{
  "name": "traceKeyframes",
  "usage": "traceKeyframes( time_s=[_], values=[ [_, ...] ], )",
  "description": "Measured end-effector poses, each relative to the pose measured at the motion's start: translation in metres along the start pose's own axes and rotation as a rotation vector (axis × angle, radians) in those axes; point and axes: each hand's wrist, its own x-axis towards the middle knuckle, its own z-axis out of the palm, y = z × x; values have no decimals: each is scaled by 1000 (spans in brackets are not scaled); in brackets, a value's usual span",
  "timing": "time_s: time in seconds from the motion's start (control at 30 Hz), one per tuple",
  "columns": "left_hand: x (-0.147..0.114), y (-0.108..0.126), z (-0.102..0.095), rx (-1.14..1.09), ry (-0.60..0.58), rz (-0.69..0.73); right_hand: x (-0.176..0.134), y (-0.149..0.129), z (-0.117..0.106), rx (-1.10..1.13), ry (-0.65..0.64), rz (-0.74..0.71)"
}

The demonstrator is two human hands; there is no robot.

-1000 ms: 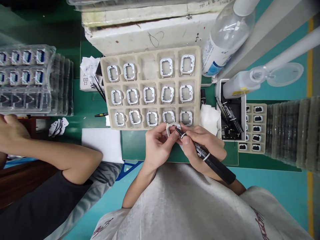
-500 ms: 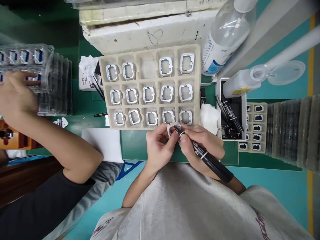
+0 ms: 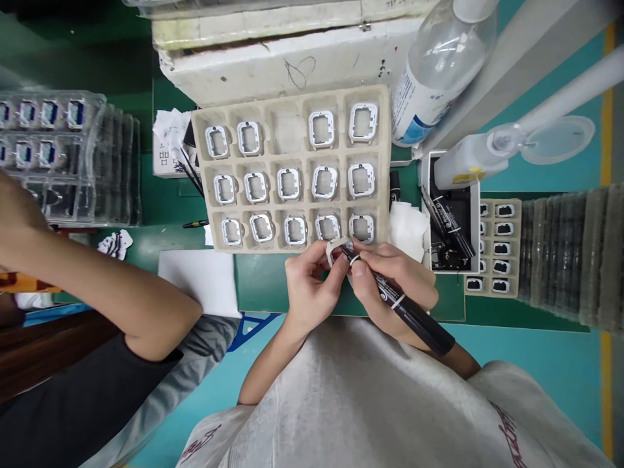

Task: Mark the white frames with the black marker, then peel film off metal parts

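My left hand [image 3: 312,286] pinches a small white watch-case frame [image 3: 333,247] just in front of the tray. In my right hand [image 3: 397,279] is a black marker pen [image 3: 414,320], its tip end at the frame's inner side; the exact contact point is hidden by my fingers. A beige compartment tray [image 3: 234,170] lies beyond my hands. Similar white frames, such as one in the middle row [image 3: 289,184], sit singly in its compartments. One compartment in the far row [image 3: 286,129] holds no frame.
A co-worker's arm [image 3: 97,279] reaches in at left beside stacked clear trays [image 3: 112,169]. A white box of markers [image 3: 475,263], white tissue [image 3: 408,227] and a clear bottle [image 3: 439,71] stand right. More stacked trays [image 3: 560,253] lie farther right. A white pad [image 3: 195,283] lies left.
The co-worker's hand has drawn back from the clear trays toward the near left, uncovering parts in them. My hands, the marker and the frame have hardly moved.
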Motion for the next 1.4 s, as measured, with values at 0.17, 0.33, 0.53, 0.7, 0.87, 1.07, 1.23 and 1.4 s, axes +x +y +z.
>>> traceKeyframes(
  time_s=[0.17, 0.33, 0.53, 0.7, 0.87, 1.07, 1.23, 1.4],
  values=[
    [0, 1, 0, 22, 12, 79, 1, 0, 0, -3, 9, -2],
    [-2, 0, 0, 101, 17, 172, 5, -6, -6, -40, -31, -1],
    [-5, 0, 0, 193, 18, 188, 5, -10, -8, -65, -43, -16],
    [-5, 0, 0, 168, 23, 178, 5, -8, -7, -71, -45, -60],
    [-3, -1, 1, 107, 37, 111, 6, -6, -8, 4, -76, 42],
    [-3, -1, 0, 12, 24, 47, 4, -4, -7, 50, -48, 30],
    [0, 9, 1, -171, -23, -60, 2, -4, -7, 62, -6, 4],
    [1, 7, 0, -272, -19, -132, 0, -5, -7, 67, -12, 13]
  ],
)
